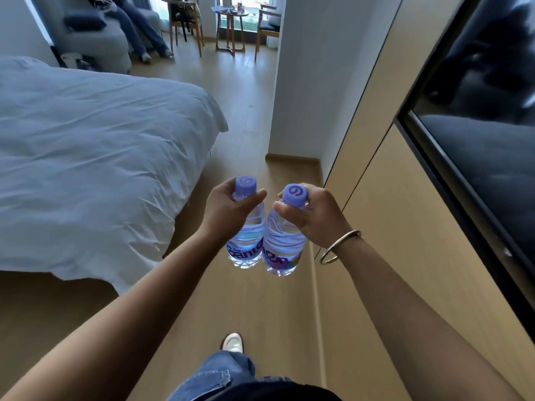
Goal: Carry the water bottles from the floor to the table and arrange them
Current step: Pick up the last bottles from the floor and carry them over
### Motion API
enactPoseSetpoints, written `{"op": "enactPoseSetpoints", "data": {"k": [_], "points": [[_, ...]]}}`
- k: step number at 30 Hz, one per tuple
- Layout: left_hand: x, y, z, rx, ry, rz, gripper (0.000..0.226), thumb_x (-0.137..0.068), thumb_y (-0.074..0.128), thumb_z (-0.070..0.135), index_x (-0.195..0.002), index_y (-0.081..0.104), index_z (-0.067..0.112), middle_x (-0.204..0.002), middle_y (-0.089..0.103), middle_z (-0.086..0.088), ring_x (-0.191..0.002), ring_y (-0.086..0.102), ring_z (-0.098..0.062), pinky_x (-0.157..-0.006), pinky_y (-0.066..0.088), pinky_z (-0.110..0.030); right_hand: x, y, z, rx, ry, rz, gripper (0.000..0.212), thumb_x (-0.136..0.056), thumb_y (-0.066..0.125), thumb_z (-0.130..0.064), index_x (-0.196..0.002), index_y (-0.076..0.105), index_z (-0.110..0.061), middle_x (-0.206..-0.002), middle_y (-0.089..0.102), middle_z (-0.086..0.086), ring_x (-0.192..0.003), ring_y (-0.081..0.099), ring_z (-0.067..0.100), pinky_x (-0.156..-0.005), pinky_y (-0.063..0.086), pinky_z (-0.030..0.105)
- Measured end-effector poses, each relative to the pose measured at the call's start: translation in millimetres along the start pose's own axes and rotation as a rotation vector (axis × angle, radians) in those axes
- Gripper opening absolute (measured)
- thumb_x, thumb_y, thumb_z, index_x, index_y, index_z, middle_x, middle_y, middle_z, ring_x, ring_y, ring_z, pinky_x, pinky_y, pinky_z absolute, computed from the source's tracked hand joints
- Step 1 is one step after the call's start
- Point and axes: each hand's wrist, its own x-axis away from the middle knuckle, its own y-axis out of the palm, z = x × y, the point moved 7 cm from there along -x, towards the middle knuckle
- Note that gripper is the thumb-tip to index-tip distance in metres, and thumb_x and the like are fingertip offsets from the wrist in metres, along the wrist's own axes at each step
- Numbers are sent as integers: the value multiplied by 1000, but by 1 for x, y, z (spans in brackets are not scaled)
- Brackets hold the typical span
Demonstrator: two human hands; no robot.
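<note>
I carry two clear water bottles with purple caps, hanging upright side by side above the wooden floor. My left hand (228,206) grips the left bottle (247,241) by its neck. My right hand (315,215) grips the right bottle (285,247) by its neck, just under the cap. The two bottles touch each other at their bodies. A small round table (231,15) stands far ahead by the window, with a few items on it.
A bed with a white duvet (95,157) fills the left. A wooden wall panel (405,198) and a dark screen (486,140) line the right. Wooden chairs (185,21) flank the far table. A person's legs (144,33) show at a grey sofa, far left.
</note>
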Motion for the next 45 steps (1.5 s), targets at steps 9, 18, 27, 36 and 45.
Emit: {"op": "enactPoseSetpoints", "data": {"k": [9, 18, 27, 36, 45], "points": [[-160, 7, -9, -67, 47, -72, 15, -76, 74, 24, -72, 61, 31, -66, 63, 17, -64, 58, -1, -69, 45, -23, -153, 7, 42, 46, -3, 78, 25, -80, 70, -20, -86, 65, 3, -84, 65, 20, -79, 59, 34, -73, 49, 41], [-281, 26, -64, -87, -34, -69, 19, -76, 75, 23, -69, 61, 33, -59, 61, 23, -57, 58, 12, -56, 41, -1, -281, 23, 113, 35, 1, 36, 29, -80, 70, -23, -87, 64, 5, -82, 64, 22, -77, 59, 36, -72, 50, 46], [-452, 72, -107, -89, -79, 26, 19, -75, 75, 23, -70, 60, 33, -66, 63, 20, -59, 60, 9, -57, 43, -1, -455, 1, 198, 34, -55, 1, 31, -80, 70, -22, -83, 64, 8, -77, 63, 23, -73, 58, 37, -69, 50, 46], [-586, 80, -134, -58, -137, 171, 15, -73, 77, 17, -82, 65, 17, -76, 66, 0, -67, 59, -6, -65, 48, -12, -610, 6, 250, 39, -124, -60, 28, -80, 71, -22, -79, 64, 5, -73, 62, 18, -67, 57, 34, -65, 48, 40], [-733, 47, -188, -38, -213, 238, 17, -75, 75, 15, -88, 66, 10, -82, 66, -7, -77, 60, -16, -73, 48, -24, -760, 63, 289, -19, -101, -122, 26, -80, 70, -22, -80, 65, 3, -75, 65, 20, -70, 60, 35, -68, 52, 45]]}}
